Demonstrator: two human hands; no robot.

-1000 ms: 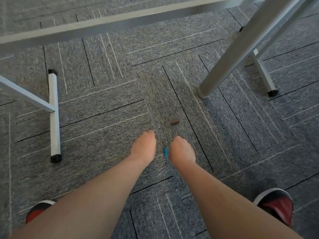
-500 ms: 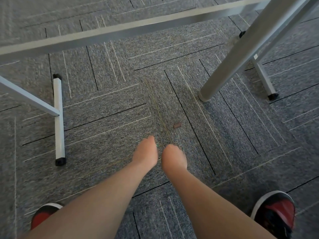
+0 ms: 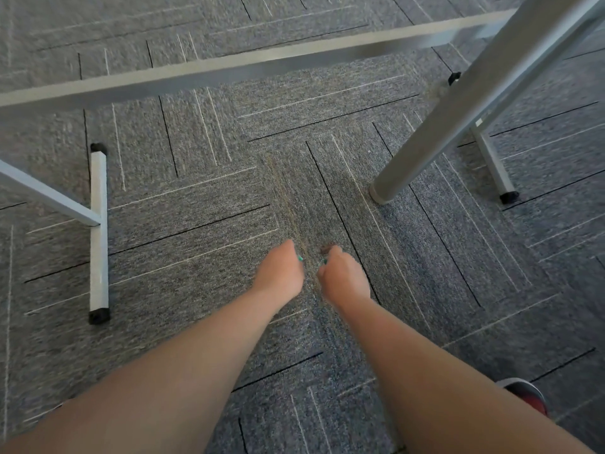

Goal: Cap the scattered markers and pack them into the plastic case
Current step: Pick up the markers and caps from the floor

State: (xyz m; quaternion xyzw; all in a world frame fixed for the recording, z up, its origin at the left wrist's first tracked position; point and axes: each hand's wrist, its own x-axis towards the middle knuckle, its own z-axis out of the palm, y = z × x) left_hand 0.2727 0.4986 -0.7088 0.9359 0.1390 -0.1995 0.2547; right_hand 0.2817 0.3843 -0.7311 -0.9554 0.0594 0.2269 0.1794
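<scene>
L hand (image 3: 280, 273) and R hand (image 3: 342, 278) sit side by side low over the carpet (image 3: 196, 198), on the person's side of the round table leg (image 3: 458, 126) and to its left. Both have fingers curled away from the cam. L hand grips a teal piece (image 3: 299, 258), only its tip showing at the hand's inner edge. R hand pinches a second teal piece (image 3: 324, 261), also just a tip. Marker vs cap: can't tell.

Change: 1 s ago one teal piece showed btwn the hands. 0.5 s ago the hands were pressed together over it. Now they've parted w/ a narrow gap and teal on each side. Brown cap (image 3: 327, 248), btwn the leg's foot and R hand, was well ahead of the fingers; now it's just beside R hand's far edge. Prob. meaning: the teal pair isn't joined at this moment, and the brown cap is next for pickup. Plastic case not in view, so packing looks unstarted.

Axis: brown cap is blurred, lying flat, long axis approx left-right; open end can't be told. Teal tips point at each other across the gap; their lengths are hidden.
</scene>
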